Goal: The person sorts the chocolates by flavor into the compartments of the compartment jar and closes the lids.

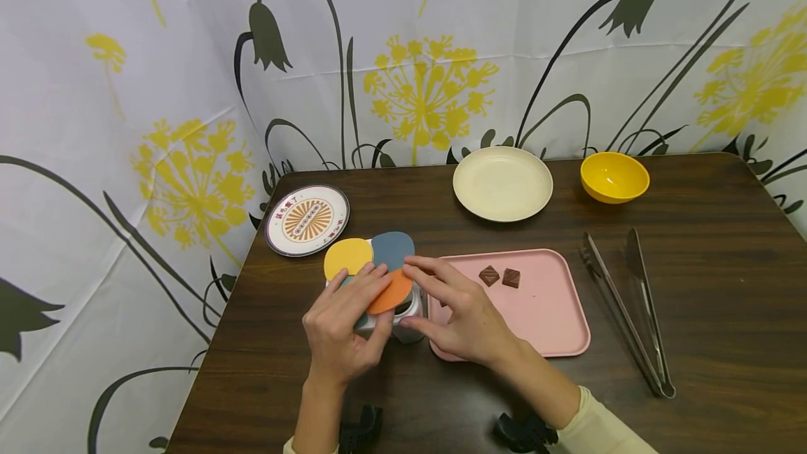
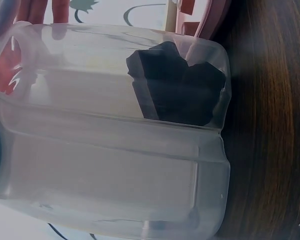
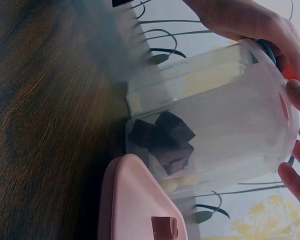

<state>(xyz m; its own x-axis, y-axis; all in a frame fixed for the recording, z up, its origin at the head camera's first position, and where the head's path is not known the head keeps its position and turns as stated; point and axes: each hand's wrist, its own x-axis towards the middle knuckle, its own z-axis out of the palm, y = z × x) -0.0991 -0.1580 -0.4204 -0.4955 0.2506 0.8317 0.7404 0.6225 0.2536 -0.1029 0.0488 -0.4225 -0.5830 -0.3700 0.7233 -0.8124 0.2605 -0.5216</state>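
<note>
Canister [image 3: 230, 120] stands left of the pink tray [image 1: 548, 317] on the tabletop [image 1: 725, 286]; my left hand [image 1: 343, 321], grip spread, seemingly steadies its lids [image 1: 349, 258] while my right hand [image 1: 469, 314], also spread, works the orange flap [image 1: 391, 294].

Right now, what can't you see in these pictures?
Head view: most of the teal lid, hidden by the left hand.
Right wrist view: how many dark chunks are in the container; they overlap behind its cloudy wall.
Right wrist view: part of the pink tray, cut off by the bottom edge.
Head view: middle marks on the patterned plate, too small.
</note>
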